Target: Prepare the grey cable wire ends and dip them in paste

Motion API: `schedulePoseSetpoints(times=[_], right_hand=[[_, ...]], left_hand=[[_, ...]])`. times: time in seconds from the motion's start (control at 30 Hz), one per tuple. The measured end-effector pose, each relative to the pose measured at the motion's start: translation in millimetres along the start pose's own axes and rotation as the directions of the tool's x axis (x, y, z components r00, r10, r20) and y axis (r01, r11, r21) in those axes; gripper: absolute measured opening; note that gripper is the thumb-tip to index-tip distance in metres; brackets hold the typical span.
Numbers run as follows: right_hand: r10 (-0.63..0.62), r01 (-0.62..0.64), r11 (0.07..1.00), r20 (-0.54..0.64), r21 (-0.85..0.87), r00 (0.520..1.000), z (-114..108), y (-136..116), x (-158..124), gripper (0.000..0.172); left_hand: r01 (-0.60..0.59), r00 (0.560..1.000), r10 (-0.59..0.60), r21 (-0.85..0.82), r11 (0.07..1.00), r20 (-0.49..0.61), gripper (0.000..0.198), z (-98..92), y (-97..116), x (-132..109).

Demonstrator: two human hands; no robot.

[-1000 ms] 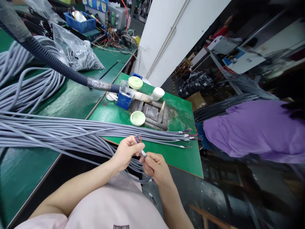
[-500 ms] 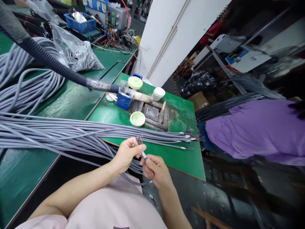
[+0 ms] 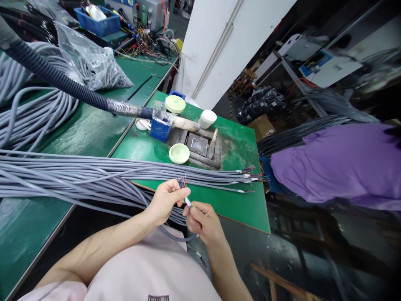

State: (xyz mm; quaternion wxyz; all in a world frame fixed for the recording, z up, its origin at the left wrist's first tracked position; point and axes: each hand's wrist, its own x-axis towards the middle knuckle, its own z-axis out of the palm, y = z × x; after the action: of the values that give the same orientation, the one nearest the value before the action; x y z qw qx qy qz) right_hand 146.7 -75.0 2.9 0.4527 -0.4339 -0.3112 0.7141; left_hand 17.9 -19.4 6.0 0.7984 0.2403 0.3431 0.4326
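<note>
My left hand (image 3: 167, 200) pinches the fanned coloured wires (image 3: 182, 182) at the stripped end of a grey cable. Just below, my right hand (image 3: 202, 220) is closed round the cable's jacket, next to a white wrap (image 3: 188, 202). The rest of that grey cable (image 3: 175, 237) loops down under my hands in front of my shirt. Beyond my hands a thick bundle of grey cables (image 3: 103, 169) lies across the green board (image 3: 244, 205), with stripped coloured ends at its right side.
A solder pot (image 3: 199, 144) sits in the board under an extraction hose (image 3: 125, 108). Around it stand a pale green bowl (image 3: 179, 154), a white cup (image 3: 207, 118) and a blue box (image 3: 160, 129). A person in purple (image 3: 332, 163) is at the right.
My view has shifted slightly, so the bench items sit a little further left and higher. Both hands keep their hold on the same cable, nearly unmoved.
</note>
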Motion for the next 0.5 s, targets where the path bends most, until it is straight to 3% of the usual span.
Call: schedulePoseSetpoints(times=[0.5], right_hand=[[0.007,-0.008,0.997,0.005,0.071,1.0,-7.1,2.9,-5.1,0.034]], left_hand=[[-0.031,1.0,0.031,0.071,0.997,0.002,0.039,6.3,-5.6,2.7]])
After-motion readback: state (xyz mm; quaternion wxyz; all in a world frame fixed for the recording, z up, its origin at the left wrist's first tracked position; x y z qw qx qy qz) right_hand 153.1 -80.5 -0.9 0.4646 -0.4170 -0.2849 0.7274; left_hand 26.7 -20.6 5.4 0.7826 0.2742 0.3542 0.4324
